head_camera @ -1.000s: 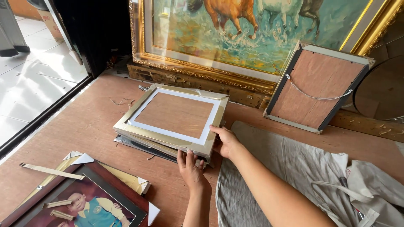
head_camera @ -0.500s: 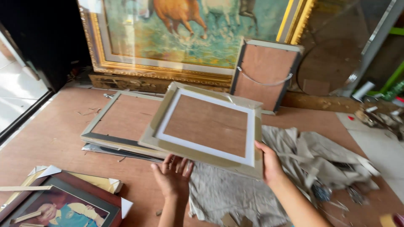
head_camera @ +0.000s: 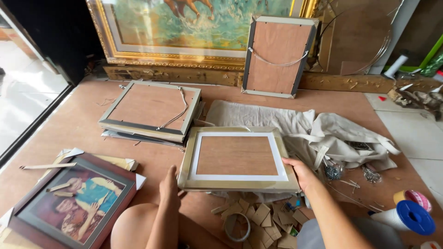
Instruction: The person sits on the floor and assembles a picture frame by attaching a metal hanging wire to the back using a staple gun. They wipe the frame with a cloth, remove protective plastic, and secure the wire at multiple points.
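I've got the silver frame [head_camera: 237, 159] face down, backing up, long axis running left-right, lying on the floor w/ its far edge on the grey cloth [head_camera: 258, 117]. My left hand [head_camera: 170, 186] grips its left edge, right hand [head_camera: 300, 173] its right corner, fingers curled. Cardboard scraps [head_camera: 263, 221] sit just below; stacked frames [head_camera: 150, 110] upper left, near but apart.

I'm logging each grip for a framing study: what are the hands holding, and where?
Both hold the silver-framed picture lying face down: left hand at its lower left corner, right hand at its lower right corner.
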